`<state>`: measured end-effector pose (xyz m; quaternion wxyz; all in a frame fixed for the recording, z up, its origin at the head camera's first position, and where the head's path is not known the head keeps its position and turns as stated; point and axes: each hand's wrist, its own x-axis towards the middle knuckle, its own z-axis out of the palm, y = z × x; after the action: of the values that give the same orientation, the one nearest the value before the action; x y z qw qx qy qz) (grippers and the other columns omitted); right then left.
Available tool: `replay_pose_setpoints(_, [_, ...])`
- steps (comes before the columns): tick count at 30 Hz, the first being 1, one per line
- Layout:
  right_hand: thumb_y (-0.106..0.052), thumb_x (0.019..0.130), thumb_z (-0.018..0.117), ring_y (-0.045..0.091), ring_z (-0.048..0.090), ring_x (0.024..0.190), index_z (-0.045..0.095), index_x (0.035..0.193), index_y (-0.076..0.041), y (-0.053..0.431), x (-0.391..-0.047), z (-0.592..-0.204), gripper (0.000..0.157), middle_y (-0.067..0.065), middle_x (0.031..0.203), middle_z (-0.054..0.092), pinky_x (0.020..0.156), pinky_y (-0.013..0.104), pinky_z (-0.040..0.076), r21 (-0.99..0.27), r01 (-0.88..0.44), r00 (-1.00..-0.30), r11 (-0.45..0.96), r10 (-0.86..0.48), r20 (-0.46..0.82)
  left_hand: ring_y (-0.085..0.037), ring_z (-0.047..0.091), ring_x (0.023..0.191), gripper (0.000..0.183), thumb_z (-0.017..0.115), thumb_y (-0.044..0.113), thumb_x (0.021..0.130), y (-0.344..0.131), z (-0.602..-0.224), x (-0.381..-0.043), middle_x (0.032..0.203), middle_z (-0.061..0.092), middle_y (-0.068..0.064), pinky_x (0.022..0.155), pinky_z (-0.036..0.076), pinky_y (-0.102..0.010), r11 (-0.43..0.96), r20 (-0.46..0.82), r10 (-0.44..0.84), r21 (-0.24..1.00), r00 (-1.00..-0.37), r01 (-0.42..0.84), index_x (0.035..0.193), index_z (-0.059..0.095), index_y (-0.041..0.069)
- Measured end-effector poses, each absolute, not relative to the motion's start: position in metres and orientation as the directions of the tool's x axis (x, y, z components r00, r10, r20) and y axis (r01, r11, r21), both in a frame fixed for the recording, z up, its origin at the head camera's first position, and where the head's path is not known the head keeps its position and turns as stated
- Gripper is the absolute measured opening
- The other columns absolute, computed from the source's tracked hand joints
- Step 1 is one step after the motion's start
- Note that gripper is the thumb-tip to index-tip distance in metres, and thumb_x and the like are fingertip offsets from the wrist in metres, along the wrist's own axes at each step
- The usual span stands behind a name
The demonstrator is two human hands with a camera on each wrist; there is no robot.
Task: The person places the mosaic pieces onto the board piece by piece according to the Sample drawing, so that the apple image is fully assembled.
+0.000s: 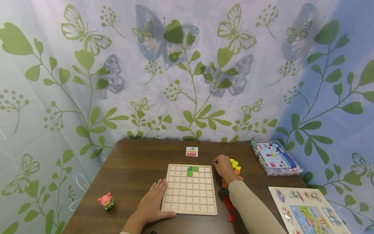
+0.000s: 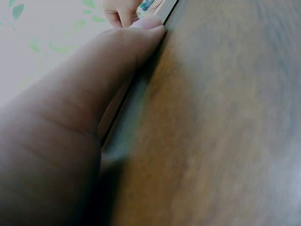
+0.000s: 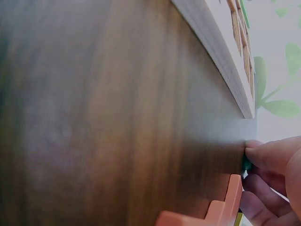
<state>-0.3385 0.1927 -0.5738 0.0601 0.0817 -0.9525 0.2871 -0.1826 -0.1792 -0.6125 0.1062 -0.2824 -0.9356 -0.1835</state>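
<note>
Nearest the camera, a beige sleeve (image 1: 254, 208) is stretched over the right side of the brown counter (image 1: 140, 156). By the right hand (image 1: 224, 167), a small green piece (image 3: 247, 162) is pinched between thumb and fingers, just beyond the far right corner of the grid board (image 1: 189, 211). Most of the piece is covered by the fingertips, so its long axis cannot be told. The left hand (image 1: 153, 201) is laid flat at the board's left edge, its fingers extended and pointed away from the person, its thumb turned rightward along the near edge.

The board is nearly square, with no clear long axis, and its sides are directed away from the person. In its far row, a dark green curved piece (image 1: 190, 168), rounded toward the far left, is set beside a bright green square (image 1: 195, 168); another green square (image 1: 190, 174) is seated directly below the curved one. To the board's right, yellow pieces (image 1: 233, 163), orange pieces (image 1: 224, 185) and red pieces (image 1: 229, 206) are strung from far to near. A small picture card (image 1: 192, 151) is placed beyond the board.
</note>
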Motion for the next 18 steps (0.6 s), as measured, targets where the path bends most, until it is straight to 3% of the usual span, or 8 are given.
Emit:
replay_pose_setpoints(11, [0.009,0.095,0.073,0.037,0.068,0.105,0.079,0.109,0.002,0.1929,-0.3344,-0.5719,0.017,0.015,0.110,0.070,0.086,0.047,0.061,-0.536,-0.218,-0.975,0.816,-0.161,0.151,-0.038,0.029,0.153,0.125,0.063,0.087,0.081,-0.1782,-0.6073,-0.1808,0.165,0.033,-0.023,0.122,0.026,-0.055,0.777,0.293,0.491,0.280,-0.820,0.565,0.158,0.039,-0.008])
replay_pose_setpoints(18, [0.012,0.095,0.070,0.034,0.067,0.106,0.077,0.115,0.002,0.1891,-0.3304,-0.5705,0.023,0.014,0.113,0.067,0.088,0.045,0.060,-0.570,-0.250,-0.968,0.782,-0.196,0.155,-0.038,0.030,0.153,0.123,0.063,0.087,0.081,-0.1780,-0.6051,-0.1802,0.165,0.034,-0.023,0.123,0.025,-0.054,0.780,0.287,0.492,0.274,-0.822,0.563,0.158,0.040,-0.008])
